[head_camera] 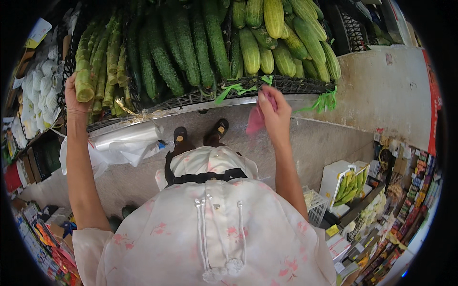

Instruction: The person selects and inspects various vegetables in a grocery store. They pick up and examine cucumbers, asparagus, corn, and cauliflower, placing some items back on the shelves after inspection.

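Note:
At the left end of the vegetable stand, my left hand (76, 94) is closed around a thick celtuce stem (84, 80), its pale cut end facing me. More celtuce stems (112, 64) lie beside it, on the right. My right hand (278, 109) pinches a crumpled pink cloth (254, 119) just in front of the stand's black mesh edge (297, 84). Dark green cucumbers (179, 50) fill the middle of the stand. Shorter, yellowish-green cucumbers (273, 18) are heaped to their right.
A roll of clear plastic bags (130, 136) hangs under the stand's front edge. Green plastic ties (234, 89) stick out from the mesh. Net-wrapped fruit (41, 85) is at far left, a pale panel (386, 85) at right. A white crate (315, 203) and packed shelves stand behind on the right.

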{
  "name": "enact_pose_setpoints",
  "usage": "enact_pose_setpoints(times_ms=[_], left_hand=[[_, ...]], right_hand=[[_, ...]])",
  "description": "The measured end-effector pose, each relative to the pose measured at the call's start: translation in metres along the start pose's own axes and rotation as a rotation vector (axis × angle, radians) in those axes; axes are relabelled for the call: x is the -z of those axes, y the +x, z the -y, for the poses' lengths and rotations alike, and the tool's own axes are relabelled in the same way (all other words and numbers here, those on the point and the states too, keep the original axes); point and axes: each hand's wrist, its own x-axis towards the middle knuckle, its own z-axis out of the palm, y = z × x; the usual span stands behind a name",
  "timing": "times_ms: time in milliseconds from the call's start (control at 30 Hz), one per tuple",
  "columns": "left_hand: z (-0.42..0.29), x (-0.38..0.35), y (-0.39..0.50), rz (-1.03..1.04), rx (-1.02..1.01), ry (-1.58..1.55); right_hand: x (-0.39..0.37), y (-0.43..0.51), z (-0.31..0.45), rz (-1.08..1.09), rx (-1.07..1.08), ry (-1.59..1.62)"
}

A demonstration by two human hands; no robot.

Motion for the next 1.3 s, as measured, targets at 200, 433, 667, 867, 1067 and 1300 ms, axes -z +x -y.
enact_pose_setpoints(times_ms=[200, 433, 667, 867, 1067, 1300], left_hand=[[0.004, -0.025, -0.034, -0.062, -0.061, 0.053], [0.013, -0.035, -0.085, 0.072, -0.114, -0.077], [0.013, -0.023, -0.126, 0.071, -0.116, -0.200], [0.014, -0.038, -0.139, -0.122, -0.171, -0.170], [0.020, -0.027, -0.156, -0.065, -0.126, 0.072], [0.024, 0.007, -0.170, 0.113, 0.049, 0.054]], right_hand=[[-0.030, 0.122, -0.004, 0.021, 0.557, -0.396], [-0.051, 0.144, -0.029, 0.302, 0.689, -0.616], [-0.065, 0.087, 0.043, -0.001, 0.601, -0.394], [-0.171, 0.014, 0.103, 0.505, 0.218, 0.114], [-0.279, -0.014, 0.128, 0.981, -0.091, 0.169], [-0.336, -0.017, 0.132, 1.068, -0.398, 0.386]])
